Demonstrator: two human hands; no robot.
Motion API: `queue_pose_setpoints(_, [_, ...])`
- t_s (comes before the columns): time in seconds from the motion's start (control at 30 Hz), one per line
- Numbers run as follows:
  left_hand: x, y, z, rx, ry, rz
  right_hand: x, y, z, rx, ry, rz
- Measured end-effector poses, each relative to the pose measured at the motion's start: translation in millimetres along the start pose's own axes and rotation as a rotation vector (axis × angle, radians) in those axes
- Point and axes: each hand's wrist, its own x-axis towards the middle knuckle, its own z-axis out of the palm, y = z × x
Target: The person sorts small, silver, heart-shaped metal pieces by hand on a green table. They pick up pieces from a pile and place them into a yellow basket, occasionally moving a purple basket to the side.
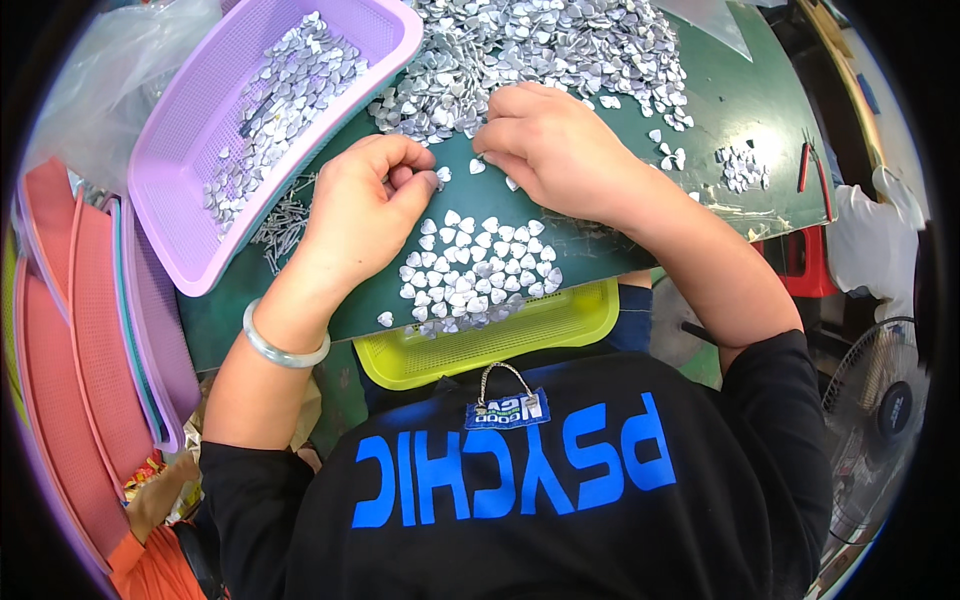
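Small silver heart-shaped pieces cover much of the green table. My left hand (362, 200), with a pale bangle (284, 350) on its wrist, is closed, thumb and forefinger pinched at one heart-shaped piece (443, 175). Across from it, my right hand (560, 150) is curled at the near edge of the large heap of heart pieces (560, 45). Its fingertips are pressed together, and what they hold is hidden. A loose heart piece (477, 166) lies just below them. Nearer to me, a spread group of heart pieces (475, 265) reaches the table's front edge.
A purple basket (165, 190) holding more hearts stands at the left, beside thin metal pieces (284, 225). Below the table edge is a yellow-green basket (575, 318). Pliers (815, 175) and a small heap (743, 168) lie at the right. Stacked baskets (75, 350) and a fan (880, 410) flank me.
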Motion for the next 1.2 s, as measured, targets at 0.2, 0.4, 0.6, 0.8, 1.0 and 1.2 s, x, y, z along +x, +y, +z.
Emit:
queue_pose_setpoints(0.2, [-6,2,4,0.261,0.046,0.136,-9,-15,-9,0.026,-0.027,-0.097])
queue_pose_setpoints(0.4, [-6,0,4,0.271,0.048,0.182,-10,-13,-16,0.106,-0.078,-0.013])
queue_pose_setpoints(0.6, [-9,0,-1,0.274,0.031,0.116,-4,-8,-12,0.047,-0.068,0.049])
queue_pose_setpoints(0.8, [-7,2,7,0.278,0.060,0.153,0,-11,-2,0.057,-0.088,0.039])
queue_pose_setpoints(1.0, [-5,1,6,0.226,0.048,0.133,2,-13,-6,0.058,-0.117,0.053])
queue_pose_setpoints(1.2, [-6,11,-7,-0.706,-0.131,-0.255,6,-23,-7,0.293,0.057,0.074])
